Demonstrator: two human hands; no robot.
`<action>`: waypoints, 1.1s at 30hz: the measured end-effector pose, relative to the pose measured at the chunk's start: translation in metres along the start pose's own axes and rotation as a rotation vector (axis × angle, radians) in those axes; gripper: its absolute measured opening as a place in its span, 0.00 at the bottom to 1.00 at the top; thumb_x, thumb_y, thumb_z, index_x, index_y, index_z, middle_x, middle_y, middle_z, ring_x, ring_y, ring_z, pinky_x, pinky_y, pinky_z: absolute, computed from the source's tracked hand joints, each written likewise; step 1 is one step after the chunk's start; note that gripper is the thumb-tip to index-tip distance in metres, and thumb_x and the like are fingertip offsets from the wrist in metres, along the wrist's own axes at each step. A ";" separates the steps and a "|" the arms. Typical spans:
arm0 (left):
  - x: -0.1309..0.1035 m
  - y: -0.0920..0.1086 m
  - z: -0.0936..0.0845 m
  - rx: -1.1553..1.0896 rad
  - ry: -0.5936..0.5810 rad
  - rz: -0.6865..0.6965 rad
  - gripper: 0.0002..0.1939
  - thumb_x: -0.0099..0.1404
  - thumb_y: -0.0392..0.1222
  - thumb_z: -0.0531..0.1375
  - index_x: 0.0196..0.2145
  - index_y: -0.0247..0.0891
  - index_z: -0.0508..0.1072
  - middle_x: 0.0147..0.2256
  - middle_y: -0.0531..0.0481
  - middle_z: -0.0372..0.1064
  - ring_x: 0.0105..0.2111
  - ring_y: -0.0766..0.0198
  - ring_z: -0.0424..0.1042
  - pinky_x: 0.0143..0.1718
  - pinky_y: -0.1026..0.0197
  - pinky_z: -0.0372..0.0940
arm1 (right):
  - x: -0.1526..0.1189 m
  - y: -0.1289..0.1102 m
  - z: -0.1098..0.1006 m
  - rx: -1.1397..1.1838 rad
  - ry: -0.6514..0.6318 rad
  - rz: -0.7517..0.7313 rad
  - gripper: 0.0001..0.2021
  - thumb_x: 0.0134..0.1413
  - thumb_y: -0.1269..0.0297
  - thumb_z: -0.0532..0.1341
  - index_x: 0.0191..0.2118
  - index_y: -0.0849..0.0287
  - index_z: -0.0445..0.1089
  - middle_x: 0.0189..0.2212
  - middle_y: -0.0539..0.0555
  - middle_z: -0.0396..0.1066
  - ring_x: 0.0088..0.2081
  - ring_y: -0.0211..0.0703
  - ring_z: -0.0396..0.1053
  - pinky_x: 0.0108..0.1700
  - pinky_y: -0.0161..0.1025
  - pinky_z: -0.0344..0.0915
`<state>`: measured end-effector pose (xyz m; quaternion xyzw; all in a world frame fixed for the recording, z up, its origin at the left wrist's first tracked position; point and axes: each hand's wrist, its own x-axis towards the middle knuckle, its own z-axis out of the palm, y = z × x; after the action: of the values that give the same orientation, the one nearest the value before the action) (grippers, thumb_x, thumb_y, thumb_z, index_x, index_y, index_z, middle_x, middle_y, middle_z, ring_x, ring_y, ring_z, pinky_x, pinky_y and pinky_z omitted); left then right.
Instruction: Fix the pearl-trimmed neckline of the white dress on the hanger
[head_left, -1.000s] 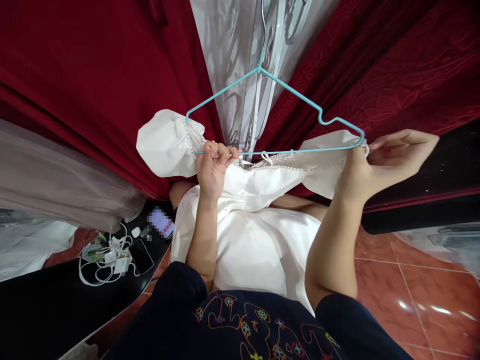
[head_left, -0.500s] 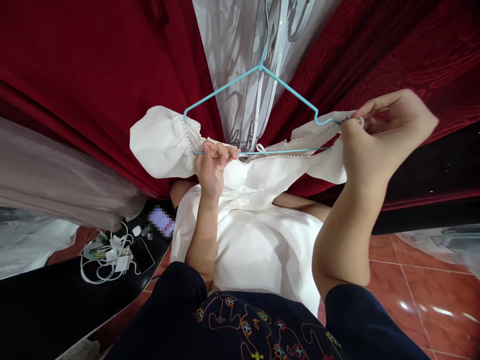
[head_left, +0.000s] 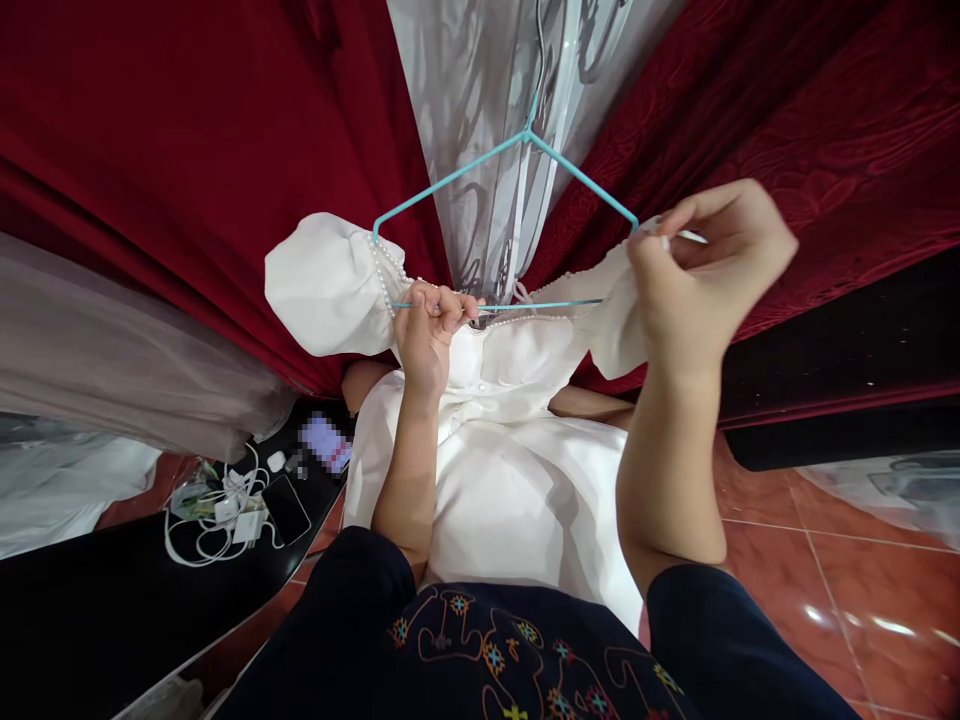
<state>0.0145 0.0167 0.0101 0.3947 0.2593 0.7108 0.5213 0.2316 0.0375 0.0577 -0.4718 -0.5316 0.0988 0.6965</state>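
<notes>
With my left hand (head_left: 426, 352) curled round the lower bar of the turquoise hanger (head_left: 585, 182), which stretches crosswise toward my right hand (head_left: 694, 300), I pinch the white dress (head_left: 510, 500) there by its shoulder, fingertips closed.

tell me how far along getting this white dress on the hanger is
Done, it seems: the left puff sleeve of the white dress sits at one end of the turquoise hanger. In hand: the right hand pinches the right shoulder over the other end, while the left hand holds the bottom bar. Left, probably: settling that right shoulder and letting go.
</notes>
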 end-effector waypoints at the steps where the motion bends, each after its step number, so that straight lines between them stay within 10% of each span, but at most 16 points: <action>1: 0.001 0.000 -0.001 -0.003 -0.010 0.003 0.25 0.76 0.62 0.60 0.31 0.43 0.58 0.23 0.58 0.54 0.30 0.63 0.73 0.49 0.52 0.77 | -0.004 -0.003 0.005 0.014 -0.021 0.005 0.07 0.47 0.76 0.61 0.30 0.58 0.64 0.28 0.45 0.63 0.28 0.27 0.60 0.31 0.32 0.57; 11: 0.003 -0.006 -0.002 0.022 -0.006 0.040 0.25 0.75 0.64 0.60 0.31 0.43 0.58 0.24 0.59 0.56 0.32 0.63 0.74 0.54 0.51 0.76 | -0.077 -0.009 0.010 0.046 -0.648 0.357 0.17 0.66 0.54 0.66 0.56 0.51 0.70 0.30 0.47 0.74 0.25 0.34 0.65 0.27 0.35 0.58; 21: -0.020 0.001 -0.016 0.497 -0.116 -0.150 0.28 0.73 0.68 0.60 0.43 0.38 0.81 0.40 0.43 0.81 0.41 0.58 0.82 0.44 0.57 0.77 | -0.092 0.021 0.037 0.158 -0.342 0.315 0.20 0.66 0.40 0.64 0.40 0.52 0.65 0.25 0.45 0.65 0.27 0.35 0.67 0.31 0.37 0.60; 24: -0.025 0.022 -0.012 0.577 -0.004 0.180 0.19 0.76 0.57 0.62 0.39 0.38 0.82 0.36 0.47 0.79 0.38 0.61 0.80 0.46 0.57 0.77 | -0.090 0.022 0.033 0.139 -0.342 0.319 0.20 0.66 0.39 0.64 0.39 0.52 0.66 0.26 0.45 0.66 0.27 0.35 0.66 0.31 0.37 0.60; 27: -0.013 0.039 -0.012 0.709 0.119 0.624 0.08 0.73 0.46 0.67 0.47 0.42 0.82 0.48 0.47 0.77 0.57 0.57 0.76 0.70 0.48 0.67 | -0.091 0.020 0.031 0.148 -0.351 0.319 0.20 0.66 0.40 0.64 0.39 0.53 0.66 0.26 0.45 0.66 0.27 0.34 0.65 0.32 0.37 0.59; 33: 0.028 0.031 -0.035 0.978 0.140 0.591 0.23 0.60 0.33 0.71 0.53 0.47 0.79 0.60 0.47 0.73 0.71 0.49 0.63 0.82 0.39 0.42 | -0.094 0.019 0.029 0.150 -0.355 0.301 0.20 0.66 0.40 0.64 0.39 0.53 0.67 0.25 0.45 0.61 0.26 0.33 0.60 0.31 0.36 0.55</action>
<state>-0.0352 0.0349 0.0225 0.5974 0.4705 0.6482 0.0390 0.1754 0.0038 -0.0179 -0.4677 -0.5606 0.3220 0.6027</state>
